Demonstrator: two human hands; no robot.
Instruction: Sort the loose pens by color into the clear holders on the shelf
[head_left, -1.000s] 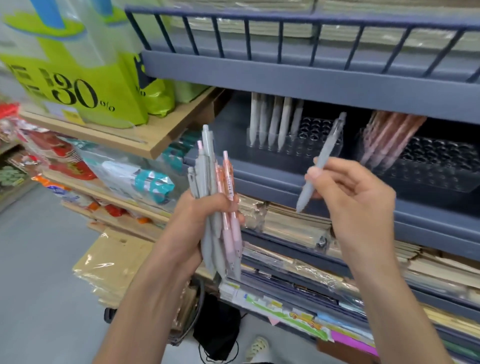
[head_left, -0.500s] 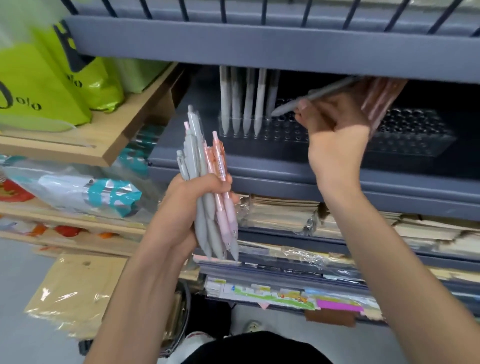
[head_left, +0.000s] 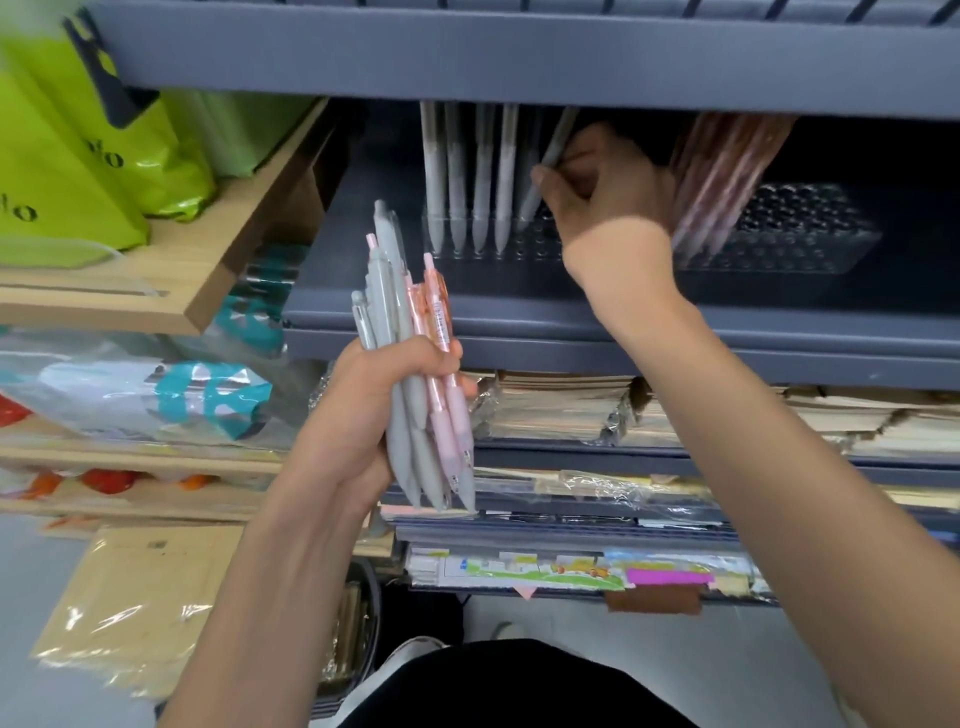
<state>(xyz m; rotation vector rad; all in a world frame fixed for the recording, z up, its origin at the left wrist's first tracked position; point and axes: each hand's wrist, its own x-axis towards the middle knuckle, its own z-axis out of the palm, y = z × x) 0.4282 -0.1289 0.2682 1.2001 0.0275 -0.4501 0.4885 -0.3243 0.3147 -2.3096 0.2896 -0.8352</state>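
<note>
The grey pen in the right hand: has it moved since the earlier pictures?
Yes. The grey pen went from in front of the shelf into the left clear holder, beside the white pens.

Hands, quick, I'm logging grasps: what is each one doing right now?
Left hand: closed around a bundle of grey and pink plastic pens.
Right hand: fingers pinching one slim grey pen, tip down at the clear plastic holder.

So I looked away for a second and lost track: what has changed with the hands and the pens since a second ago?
The right hand carried its grey pen up from chest height into the shelf and is standing it, tip down, in the left clear holder beside the four white-grey pens; it has not let go. The left hand keeps the same bundle of grey and pink pens. The pink pens in the right holder are untouched.
</note>
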